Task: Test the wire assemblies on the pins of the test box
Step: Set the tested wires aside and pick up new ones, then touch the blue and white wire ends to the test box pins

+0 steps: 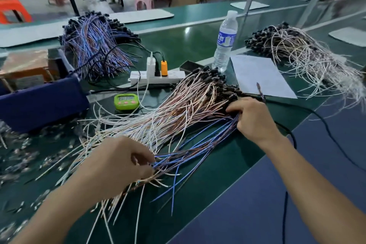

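Left hand (118, 164), right hand (254, 119) — seemingly clutching wires (190, 150)

even indoor light, blurred wide-angle edges, glare on table (190, 31).

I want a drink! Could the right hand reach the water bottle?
Probably yes: the water bottle stands upright past the wire pile, with nothing tall between. But the right hand grips wires, so it must let go.

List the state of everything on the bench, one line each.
left hand, pinching loose ends of the blue wires
right hand, gripping their connector ends
pink-white wire pile, fanned out flat
water bottle, upright, capped
power strip, three plugs in
timer, display on
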`<state>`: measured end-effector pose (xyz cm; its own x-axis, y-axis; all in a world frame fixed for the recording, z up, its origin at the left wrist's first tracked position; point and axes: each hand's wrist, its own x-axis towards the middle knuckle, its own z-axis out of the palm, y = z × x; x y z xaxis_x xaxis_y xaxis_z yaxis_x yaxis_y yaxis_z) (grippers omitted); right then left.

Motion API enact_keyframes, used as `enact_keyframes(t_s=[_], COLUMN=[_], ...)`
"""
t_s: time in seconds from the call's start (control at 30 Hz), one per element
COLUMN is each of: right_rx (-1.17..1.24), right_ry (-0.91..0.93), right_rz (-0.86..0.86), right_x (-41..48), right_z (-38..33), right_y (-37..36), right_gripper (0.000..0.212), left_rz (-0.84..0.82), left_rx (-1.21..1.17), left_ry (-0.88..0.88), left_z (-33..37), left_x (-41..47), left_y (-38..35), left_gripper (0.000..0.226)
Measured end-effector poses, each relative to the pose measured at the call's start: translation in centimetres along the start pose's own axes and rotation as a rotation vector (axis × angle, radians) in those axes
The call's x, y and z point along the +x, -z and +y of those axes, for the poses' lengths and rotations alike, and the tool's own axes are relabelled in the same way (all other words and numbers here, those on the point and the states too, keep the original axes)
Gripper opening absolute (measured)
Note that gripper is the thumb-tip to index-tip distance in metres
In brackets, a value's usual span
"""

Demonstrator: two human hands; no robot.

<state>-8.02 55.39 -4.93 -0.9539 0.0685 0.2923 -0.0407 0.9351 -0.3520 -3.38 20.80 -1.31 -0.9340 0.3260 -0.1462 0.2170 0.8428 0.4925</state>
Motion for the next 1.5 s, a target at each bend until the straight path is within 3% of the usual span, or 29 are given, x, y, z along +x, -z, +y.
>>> enact_keyframes(t_s=[0.13, 0.27, 0.43, 0.67, 0.83, 0.97, 1.13, 1.2, 1.33, 1.5], right_rx=[0.144, 0.407, 0.572, 0.487, 0.458, 0.406, 0.359, 0.318, 0.289, 0.121], right_ry=[0.060, 0.178, 0.347, 0.491, 0.594, 0.689, 0.761, 0.841, 0.837, 0.874], right_rz=[0.035, -0.073, -0.178, -0.412, -0.558, -0.648, -0.686, -0.648, -0.605, -0.503], right_x=[-0.8, -1.3, -0.9, -0.9, -1.5, -2.6, -2.8, -2.5, -1.3, -0.3], right_z=[-5.3, -14.6, -25.9, -37.0, -44.0, -48.5, -52.3, -53.3, -54.2, -54.8], right_y=[-0.6, -2.4, -5.4, -9.3, -12.0, -14.5, -17.3, -18.4, -20.3, -21.5], right_gripper=[0.049, 0.041, 0.029, 0.027, 0.025, 0.027, 0.056, 0.057, 0.061, 0.037], left_rz=[0.170, 0.377, 0.556, 0.755, 0.896, 0.893, 1.065, 1.098, 0.999, 1.014], left_rx=[-0.253, -0.450, -0.527, -0.387, -0.279, -0.218, -0.150, -0.135, -0.171, -0.148], left_ry=[0.004, 0.077, 0.171, 0.361, 0.556, 0.697, 0.818, 0.837, 0.800, 0.741], left_z=[-0.9, -2.3, -5.4, -13.3, -18.3, -22.0, -25.2, -26.3, -28.0, -29.0], left_x=[0.2, 0.2, -1.8, -7.4, -10.8, -13.1, -15.7, -16.4, -15.9, -15.0], left_y=[1.7, 2.9, 4.7, 7.8, 8.1, 8.5, 9.1, 9.1, 8.9, 7.9], left_gripper=[0.020, 0.022, 0.024, 0.053, 0.020, 0.029, 0.058, 0.060, 0.049, 0.040])
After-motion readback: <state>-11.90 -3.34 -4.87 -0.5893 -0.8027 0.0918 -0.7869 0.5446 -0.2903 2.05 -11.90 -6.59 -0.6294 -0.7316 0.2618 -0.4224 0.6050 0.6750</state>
